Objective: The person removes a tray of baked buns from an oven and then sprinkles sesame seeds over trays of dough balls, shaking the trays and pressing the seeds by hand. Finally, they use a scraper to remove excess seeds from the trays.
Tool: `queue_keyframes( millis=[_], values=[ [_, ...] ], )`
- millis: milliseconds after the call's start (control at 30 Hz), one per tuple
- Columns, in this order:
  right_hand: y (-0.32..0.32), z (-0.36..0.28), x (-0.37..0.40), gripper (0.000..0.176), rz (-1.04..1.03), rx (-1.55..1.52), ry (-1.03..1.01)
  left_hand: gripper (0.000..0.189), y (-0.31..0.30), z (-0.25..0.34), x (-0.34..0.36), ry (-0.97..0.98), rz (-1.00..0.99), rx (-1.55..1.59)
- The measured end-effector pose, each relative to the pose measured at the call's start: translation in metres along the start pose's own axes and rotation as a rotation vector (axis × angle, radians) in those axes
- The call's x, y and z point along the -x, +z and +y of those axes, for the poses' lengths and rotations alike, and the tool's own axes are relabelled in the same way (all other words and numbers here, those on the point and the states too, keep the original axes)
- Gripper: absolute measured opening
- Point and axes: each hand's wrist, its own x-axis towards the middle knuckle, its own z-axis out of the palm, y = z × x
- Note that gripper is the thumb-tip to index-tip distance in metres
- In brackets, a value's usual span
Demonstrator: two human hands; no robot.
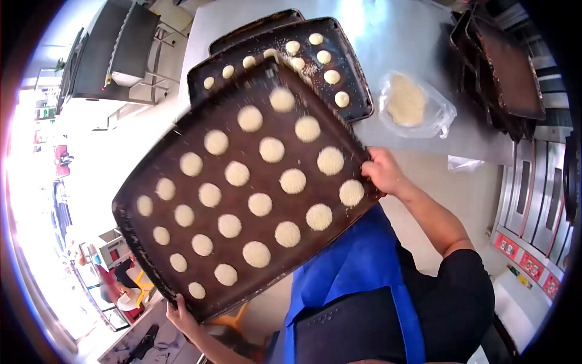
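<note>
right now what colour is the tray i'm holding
The tray is dark brown, with pale cream rounds on it; the head view shows it.

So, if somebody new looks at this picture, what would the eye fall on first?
First comes the large dark metal baking tray in the middle, tilted and carrying rows of round pale dough pieces. The left hand grips its lower edge and the right hand its right edge. Behind it, on the grey steel table, lie a second dark tray and a clear plastic bag of pale crumbs.
</note>
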Motion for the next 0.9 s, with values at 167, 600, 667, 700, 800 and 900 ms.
queue_keyframes(
  millis=[167, 600, 667, 700, 800, 900],
  values=[
    [-0.008, -0.048, -0.058, 0.023, 0.144, -0.055, -0.286, 0.039, 0.058, -0.025, -0.031, 0.029, 0.064, 0.007],
    [-0.009, -0.031, -0.051, 0.015, 0.089, -0.109, -0.24, 0.028, 0.051, -0.015, -0.021, 0.139, 0.142, -0.034],
    [-0.008, -0.005, -0.084, 0.014, 0.025, -0.202, -0.108, 0.029, 0.058, 0.026, -0.016, -0.013, 0.114, -0.073],
    [-0.016, -0.009, -0.068, 0.013, -0.026, -0.067, -0.084, 0.024, 0.042, 0.025, -0.02, 0.058, 0.072, -0.143],
    [-0.02, 0.039, -0.036, 0.014, -0.112, -0.013, -0.003, 0.017, 0.024, 0.052, 0.007, 0.09, -0.017, -0.331],
    [-0.022, 0.0, -0.02, 0.02, -0.042, -0.063, 0.042, 0.018, 0.022, 0.049, 0.015, 0.028, 0.057, -0.109]
  ],
)
